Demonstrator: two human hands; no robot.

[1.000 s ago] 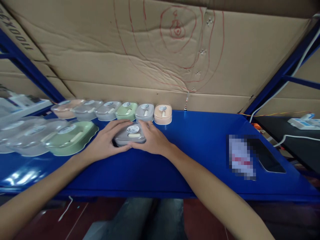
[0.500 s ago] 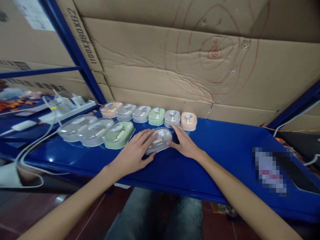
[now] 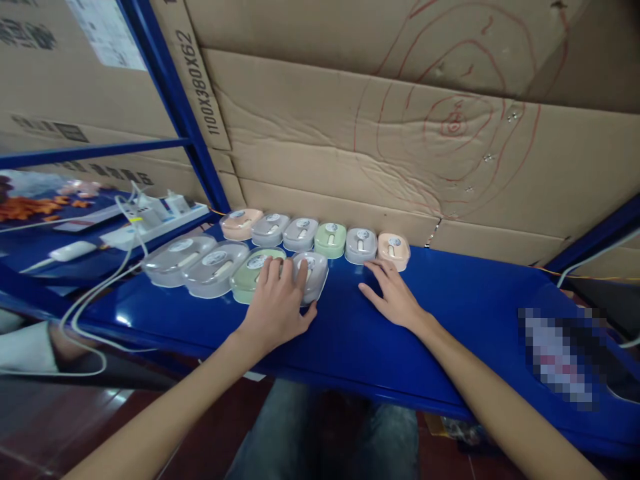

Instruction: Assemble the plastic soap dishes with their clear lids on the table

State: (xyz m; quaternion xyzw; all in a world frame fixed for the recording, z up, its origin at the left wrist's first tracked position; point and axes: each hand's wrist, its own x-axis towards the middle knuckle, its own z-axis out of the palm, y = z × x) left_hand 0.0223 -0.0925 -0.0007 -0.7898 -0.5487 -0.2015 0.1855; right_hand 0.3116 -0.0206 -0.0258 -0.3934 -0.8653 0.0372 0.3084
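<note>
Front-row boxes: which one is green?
The third from the left: the green box, partly hidden by the left hand. The row's other three are grey: two boxes on its left and the end box on its right.

Faded grey-blue jeans (image 3: pixel 270 433) are worn, with paler patches on top and darker shade toward the inner thighs. The left forearm (image 3: pixel 175 403), right forearm (image 3: pixel 493 390), left hand (image 3: pixel 277 301) and right hand (image 3: pixel 394 297) are seen bare.

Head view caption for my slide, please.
Left hand touching a gray box beside a green box; right hand open over a blue table.
</note>
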